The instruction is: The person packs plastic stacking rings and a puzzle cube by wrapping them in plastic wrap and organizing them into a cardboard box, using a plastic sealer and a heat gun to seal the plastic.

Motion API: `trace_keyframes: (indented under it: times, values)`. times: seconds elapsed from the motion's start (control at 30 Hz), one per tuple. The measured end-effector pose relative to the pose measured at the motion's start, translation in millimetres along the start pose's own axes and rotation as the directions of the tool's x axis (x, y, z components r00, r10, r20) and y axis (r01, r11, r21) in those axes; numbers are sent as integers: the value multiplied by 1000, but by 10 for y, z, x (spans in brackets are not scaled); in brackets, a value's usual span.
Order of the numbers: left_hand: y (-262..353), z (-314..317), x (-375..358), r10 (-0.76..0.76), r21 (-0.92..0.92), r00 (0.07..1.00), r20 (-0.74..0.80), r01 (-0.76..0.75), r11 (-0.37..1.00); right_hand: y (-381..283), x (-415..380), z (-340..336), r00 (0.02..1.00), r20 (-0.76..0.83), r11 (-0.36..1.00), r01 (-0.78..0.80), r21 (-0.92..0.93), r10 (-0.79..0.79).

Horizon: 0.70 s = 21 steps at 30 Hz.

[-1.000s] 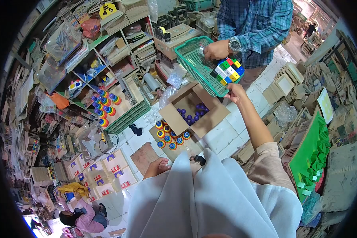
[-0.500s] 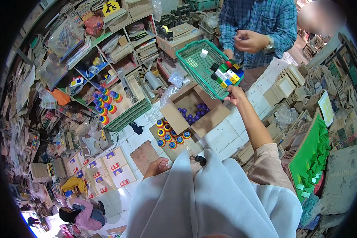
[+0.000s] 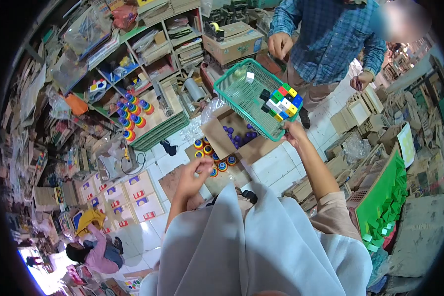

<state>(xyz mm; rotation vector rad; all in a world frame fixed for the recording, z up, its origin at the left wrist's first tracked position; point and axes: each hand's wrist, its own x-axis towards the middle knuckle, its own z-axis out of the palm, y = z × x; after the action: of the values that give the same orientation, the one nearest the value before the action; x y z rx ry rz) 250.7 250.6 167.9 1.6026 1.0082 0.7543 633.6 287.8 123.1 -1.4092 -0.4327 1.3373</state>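
My right hand grips the near corner of a green plastic basket, which hangs tilted over an open cardboard box. Several coloured cubes sit clustered at the basket's right end, and a white cube lies apart near its far side. My left hand is raised in front of me with loosely bent fingers, and nothing shows in it. Below and beyond it stand several rainbow stacking toys on a board. Purple balls lie in the cardboard box, partly hidden by the basket.
A person in a blue plaid shirt stands across from me, one hand just beyond the basket. Shelves and a green crate are at left. Green blocks lie at right. Another person crouches at lower left.
The other person's hand has let go of the basket and both their hands have moved apart. My left hand has risen from beside my lap. The basket has shifted slightly down and left.
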Motion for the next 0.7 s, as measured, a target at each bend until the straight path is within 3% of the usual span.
trace_keyframes:
  times: [0.07,0.13,0.23,0.33,0.4,0.53,0.6,0.63,0.7]
  values:
    - [310,30,275,101,-52,994,-47,-103,993,29,-177,32,1000,14,999,-13,-29,13]
    - [599,51,485,142,6,989,-44,-142,990,165,-202,-51,998,50,995,-22,-96,27]
    - [559,169,726,212,-111,964,-161,-231,966,129,-521,39,997,63,995,-26,-96,32]
    - [418,261,806,204,-203,942,-265,-261,944,178,-640,35,996,61,993,-52,-101,59]
    - [407,349,882,114,-295,961,-251,-189,937,197,-725,1,995,59,989,-69,-130,78]
    - [489,492,1388,303,119,951,-56,-295,948,185,-881,-30,996,56,983,-56,-173,67]
    - [321,652,1694,257,323,966,21,-250,913,142,-985,-9,997,38,970,-63,-233,74]
    - [252,739,1826,252,316,968,10,-242,917,165,-1006,-28,997,28,970,-62,-236,70]
    - [185,868,1989,-40,566,987,154,-55,822,193,-1063,-48,996,35,965,-69,-253,81]
